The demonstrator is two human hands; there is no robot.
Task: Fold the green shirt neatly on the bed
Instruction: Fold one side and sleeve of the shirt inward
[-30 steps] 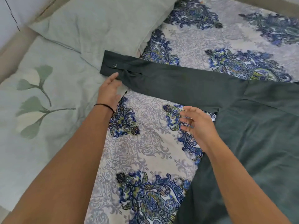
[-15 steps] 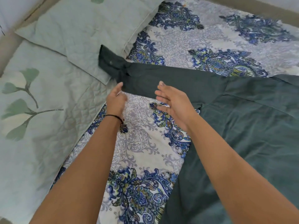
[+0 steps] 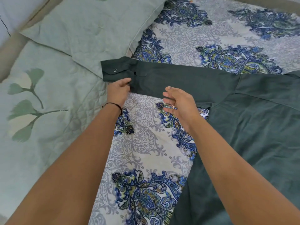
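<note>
1. Green shirt lies spread over the right side of the bed, its body flat on the patterned cover. One sleeve stretches leftward, and the cuff rests on the corner of a pale green pillow.
2. Left hand, with a black band at the wrist, has thumb and curled fingers closed on the sleeve's near edge just behind the cuff. The fingertips are tucked against the cloth, so the pinch may be only a shallow one.
3. Right hand hovers over the sleeve's near edge, fingers spread and loose, holding nothing.
4. Risk: a one-handed pull from a shallow pinch could let the cloth slip, dropping the sleeve in a crooked heap.
5. Risk: carrying the sleeve across with no hand anchoring the shoulder could tug the body out of flat and wrinkle it.
6. Risk: the cuff could drag on the pillow corner, twisting the sleeve so the fold lands uneven.
</note>
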